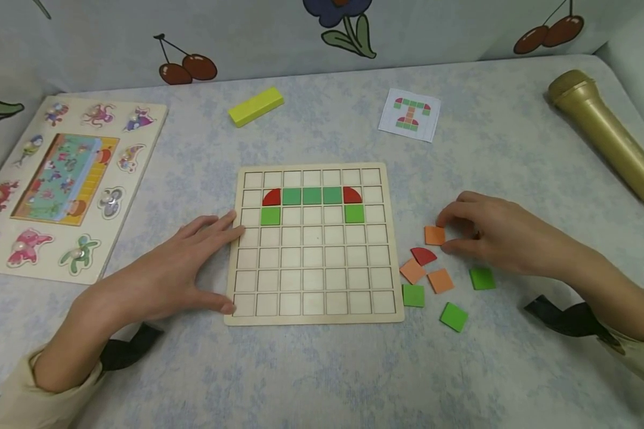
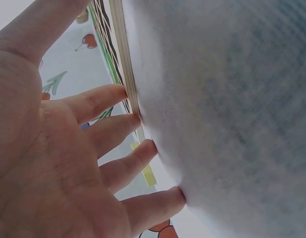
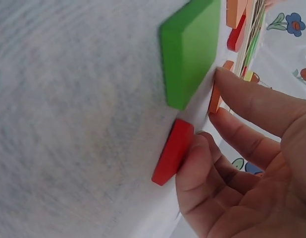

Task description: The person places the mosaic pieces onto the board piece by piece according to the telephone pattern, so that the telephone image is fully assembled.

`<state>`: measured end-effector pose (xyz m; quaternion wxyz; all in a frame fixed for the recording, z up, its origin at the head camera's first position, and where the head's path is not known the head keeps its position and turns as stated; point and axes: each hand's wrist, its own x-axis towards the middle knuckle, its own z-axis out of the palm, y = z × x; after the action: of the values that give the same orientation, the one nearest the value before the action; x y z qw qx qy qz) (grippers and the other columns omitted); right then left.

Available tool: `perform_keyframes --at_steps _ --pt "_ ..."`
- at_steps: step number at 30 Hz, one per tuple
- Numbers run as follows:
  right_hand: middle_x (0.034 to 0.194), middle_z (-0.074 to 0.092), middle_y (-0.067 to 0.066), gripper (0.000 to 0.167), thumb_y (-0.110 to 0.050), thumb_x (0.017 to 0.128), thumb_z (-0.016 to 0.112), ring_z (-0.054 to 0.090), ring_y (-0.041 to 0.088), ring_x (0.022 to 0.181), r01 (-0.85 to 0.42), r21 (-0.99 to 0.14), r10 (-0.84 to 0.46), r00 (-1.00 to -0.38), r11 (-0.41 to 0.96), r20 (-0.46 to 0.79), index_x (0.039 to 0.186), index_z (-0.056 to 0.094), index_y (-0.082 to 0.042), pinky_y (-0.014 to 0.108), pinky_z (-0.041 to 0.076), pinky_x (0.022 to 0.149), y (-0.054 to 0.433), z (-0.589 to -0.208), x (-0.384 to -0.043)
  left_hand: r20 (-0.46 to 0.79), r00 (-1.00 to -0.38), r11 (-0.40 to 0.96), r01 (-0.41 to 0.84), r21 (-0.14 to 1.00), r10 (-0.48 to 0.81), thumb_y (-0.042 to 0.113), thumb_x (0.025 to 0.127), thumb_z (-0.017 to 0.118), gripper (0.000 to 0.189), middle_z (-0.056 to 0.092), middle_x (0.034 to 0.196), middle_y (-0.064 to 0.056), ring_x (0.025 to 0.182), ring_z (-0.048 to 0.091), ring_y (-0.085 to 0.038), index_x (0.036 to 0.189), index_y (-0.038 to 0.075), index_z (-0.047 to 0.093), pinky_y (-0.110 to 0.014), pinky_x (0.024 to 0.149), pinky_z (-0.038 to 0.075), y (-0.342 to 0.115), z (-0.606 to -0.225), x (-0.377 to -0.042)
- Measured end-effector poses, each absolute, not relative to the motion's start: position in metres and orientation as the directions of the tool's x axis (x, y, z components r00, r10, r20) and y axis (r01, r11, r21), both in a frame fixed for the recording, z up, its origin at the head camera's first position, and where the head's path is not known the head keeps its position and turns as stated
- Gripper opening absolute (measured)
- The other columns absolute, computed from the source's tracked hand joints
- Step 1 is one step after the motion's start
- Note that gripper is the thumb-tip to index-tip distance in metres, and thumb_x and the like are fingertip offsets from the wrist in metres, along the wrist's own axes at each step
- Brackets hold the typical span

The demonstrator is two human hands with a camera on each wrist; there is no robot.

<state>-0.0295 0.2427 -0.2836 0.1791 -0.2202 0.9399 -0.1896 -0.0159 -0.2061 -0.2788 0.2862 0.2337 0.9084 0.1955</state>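
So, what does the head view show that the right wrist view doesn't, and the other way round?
Only the head view shows the gold-coloured microphone and the coloured pattern printed on the white paper card.

Only the right wrist view shows the thick red piece right beside the right hand; from the head camera, the hand apparently covers it.

Both show the right hand pinching an orange square tile, with a green square tile lying nearby.
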Motion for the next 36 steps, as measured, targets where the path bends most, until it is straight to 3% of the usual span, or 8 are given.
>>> perform_keyframes --at_steps 9,19,25,36 --pt "0.091 0.059 -0.004 0.023 -0.015 0.082 0.082 0.052 0.012 0.079 -0.389 -0.423 -0.491 -0.856 0.818 -0.163 0.103 0.072 -0.009 0.031 0.045 0.066 0.237 -0.285 -0.031 -0.426 -0.728 0.815 0.316 0.486 0.537 0.054 0.070 0.085 0.108 0.011 0.164 -0.004 0.148 0.010 -0.031 0.156 0.018 0.030 -0.058 0.107 0.028 -0.206 -0.278 -0.016" --pt "0.091 0.060 -0.003 0.020 -0.015 0.084 0.080 0.054 0.013 0.082 -0.396 -0.524 -0.517 -0.850 0.755 -0.102 0.103 0.073 -0.011 0.033 0.046 0.067 0.193 -0.274 -0.038 -0.426 -0.729 0.818 0.323 0.476 0.536 0.057 0.069 0.084 0.109 0.011 0.164 -0.003 0.147 0.011 -0.030 0.156 0.018 0.031 -0.058 0.106 0.030 -0.205 -0.278 -0.017" --pt "0.097 0.061 0.002 0.020 -0.017 0.088 0.076 0.056 0.017 0.086 -0.387 -0.583 -0.553 -0.822 0.715 -0.133 0.106 0.073 -0.009 0.035 0.046 0.072 0.157 -0.270 -0.045 -0.427 -0.725 0.817 0.333 0.471 0.541 0.059 0.070 0.083 0.109 0.011 0.164 -0.003 0.147 0.012 -0.031 0.156 0.017 0.030 -0.058 0.105 0.031 -0.204 -0.278 -0.017" --pt "0.097 0.062 0.004 0.017 -0.014 0.088 0.072 0.052 0.019 0.080 -0.474 -0.570 -0.640 -0.759 0.671 -0.122 0.103 0.072 -0.007 0.034 0.044 0.072 0.109 -0.279 -0.067 -0.431 -0.723 0.821 0.341 0.458 0.540 0.059 0.069 0.082 0.110 0.011 0.164 -0.005 0.146 0.013 -0.030 0.156 0.017 0.030 -0.058 0.105 0.032 -0.204 -0.276 -0.017"
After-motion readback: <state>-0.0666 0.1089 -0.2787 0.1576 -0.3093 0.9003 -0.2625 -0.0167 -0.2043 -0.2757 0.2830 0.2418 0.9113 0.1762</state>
